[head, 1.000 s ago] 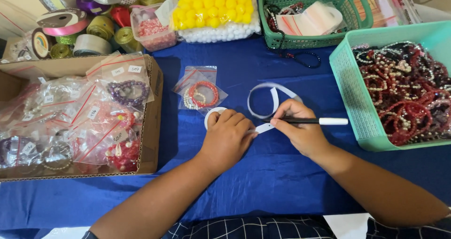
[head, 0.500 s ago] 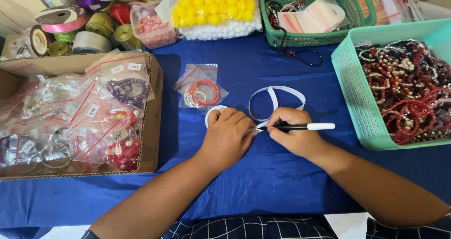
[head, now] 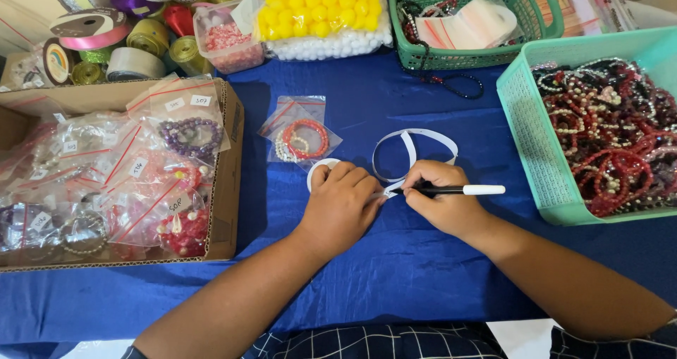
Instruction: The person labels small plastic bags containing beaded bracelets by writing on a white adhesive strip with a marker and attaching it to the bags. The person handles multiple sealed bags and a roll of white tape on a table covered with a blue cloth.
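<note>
The left hand lies flat, fingers together, pressing a white tape strip onto the blue bench. The right hand pinches a pen, its tip seemingly on the tape. A bagged bracelet lies at 11 o'clock.

Home craft table for bead jewellery, blue cloth, ribbon spools, baskets of beaded bracelets, cardboard box of bagged pieces.

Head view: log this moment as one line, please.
left hand: flat on white tape roll | right hand: holds black pen, tip at tape strip | surface: blue cloth
</note>
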